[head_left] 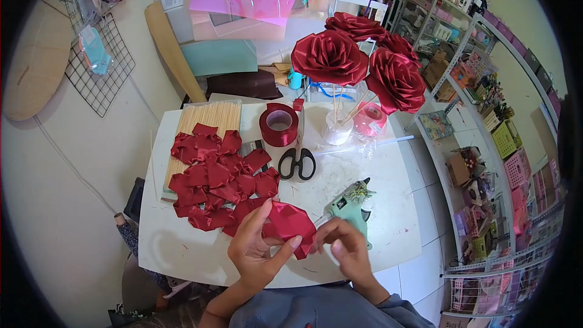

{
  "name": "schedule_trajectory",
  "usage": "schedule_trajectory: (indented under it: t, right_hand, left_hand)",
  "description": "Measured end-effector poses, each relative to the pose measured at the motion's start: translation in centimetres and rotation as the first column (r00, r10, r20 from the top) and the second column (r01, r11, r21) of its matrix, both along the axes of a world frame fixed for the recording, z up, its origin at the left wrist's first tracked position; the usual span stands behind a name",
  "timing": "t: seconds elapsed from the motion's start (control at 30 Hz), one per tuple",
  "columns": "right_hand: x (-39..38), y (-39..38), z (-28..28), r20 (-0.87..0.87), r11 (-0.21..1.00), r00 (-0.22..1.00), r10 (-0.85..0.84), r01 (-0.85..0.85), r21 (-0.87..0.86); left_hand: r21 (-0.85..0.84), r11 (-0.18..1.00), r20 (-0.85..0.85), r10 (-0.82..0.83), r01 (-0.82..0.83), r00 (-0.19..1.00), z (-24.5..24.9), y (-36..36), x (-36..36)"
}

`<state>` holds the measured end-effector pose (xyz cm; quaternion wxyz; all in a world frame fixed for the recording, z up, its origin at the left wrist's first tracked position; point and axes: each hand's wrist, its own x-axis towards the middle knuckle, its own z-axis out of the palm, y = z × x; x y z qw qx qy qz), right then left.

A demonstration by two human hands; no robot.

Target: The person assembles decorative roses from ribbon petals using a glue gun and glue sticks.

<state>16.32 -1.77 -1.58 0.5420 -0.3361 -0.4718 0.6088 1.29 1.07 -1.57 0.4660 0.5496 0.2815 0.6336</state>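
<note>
My left hand (pixel 258 249) holds a folded red satin petal (pixel 288 222) by its lower left side, with the thumb in front and the fingers behind. My right hand (pixel 346 252) is at the petal's right edge. Its fingers are loosely curled with the thumb apart, and the fingertips are at or touching the fabric. Behind my left hand lies a heap of cut red satin pieces (pixel 209 173). A mint green glue gun (pixel 352 209) rests beyond my right hand, with dried glue on its top. Black-handled scissors (pixel 297 164) lie farther back.
A red ribbon roll (pixel 279 124) stands behind the scissors. Thin wooden sticks (pixel 206 115) lie under the satin heap. Large red satin roses (pixel 331 58) rise on sticks from a white holder (pixel 337 130), beside a pink ribbon roll (pixel 370 118). Loaded shelves (pixel 486 164) line the right side.
</note>
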Motion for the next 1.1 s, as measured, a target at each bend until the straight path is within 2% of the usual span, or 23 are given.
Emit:
schedule_trajectory:
  t: [0.07,0.13,0.3,0.4,0.47,0.6,0.67,0.77,0.87,1.0,1.07,1.1]
  right_hand:
    - [-0.9,0.0,-0.2,-0.029,1.000,1.000,-0.004,0.005,0.018]
    - [-1.6,0.0,0.4,0.153,0.999,0.988,-0.033,0.028,0.038]
    - [-2.1,-0.1,0.0,0.201,0.993,0.973,-0.111,0.103,0.052]
    - [-2.1,-0.1,-0.1,0.206,0.984,0.963,-0.174,0.166,0.058]
    - [-2.0,-0.1,-0.3,0.191,0.980,0.961,-0.199,0.193,0.052]
    - [-1.6,-0.2,-0.2,0.290,0.986,0.943,-0.165,0.152,0.068]
    - [-1.5,-0.2,0.0,0.332,0.989,0.934,-0.135,0.108,0.098]
    - [-1.3,-0.2,-0.1,0.364,0.990,0.925,-0.105,0.064,0.124]
    - [-1.1,-0.1,-0.1,0.393,0.994,0.916,-0.078,0.041,0.101]
    - [-0.7,0.0,0.4,0.380,0.997,0.924,-0.039,0.012,0.074]
    - [-1.1,0.0,0.6,0.121,0.996,0.991,-0.063,0.055,0.065]
    - [-1.0,0.0,0.5,0.122,0.996,0.991,-0.062,0.055,0.065]
  left_hand:
    - [0.047,0.999,0.010,0.012,-0.013,1.000,0.0,-0.1,0.2]
    - [0.029,0.999,0.018,-0.015,0.014,1.000,-0.2,-0.3,0.3]
    - [-0.003,0.999,0.057,-0.051,0.051,0.997,-0.2,-0.3,0.2]
    - [0.012,0.996,0.006,-0.089,0.089,0.996,-0.2,-0.3,-0.4]
    - [-0.027,0.990,0.193,-0.129,0.137,0.973,-0.2,-0.3,-0.6]
    - [-0.052,0.992,0.156,-0.103,0.112,0.982,0.4,0.1,-1.4]
    - [-0.116,0.990,-0.010,-0.080,0.078,0.997,0.5,0.2,-1.7]
    - [-0.180,0.982,0.056,-0.043,0.053,0.997,1.1,0.3,-1.0]
    - [-0.195,0.978,0.017,-0.076,0.078,0.997,0.9,0.3,-1.3]
    - [-0.218,0.976,0.006,-0.019,0.020,1.000,0.8,0.2,-1.1]
    - [-0.211,0.977,-0.014,-0.007,0.004,1.000,0.8,0.2,-1.1]
    - [-0.211,0.977,-0.013,-0.007,0.004,1.000,0.8,0.2,-1.1]
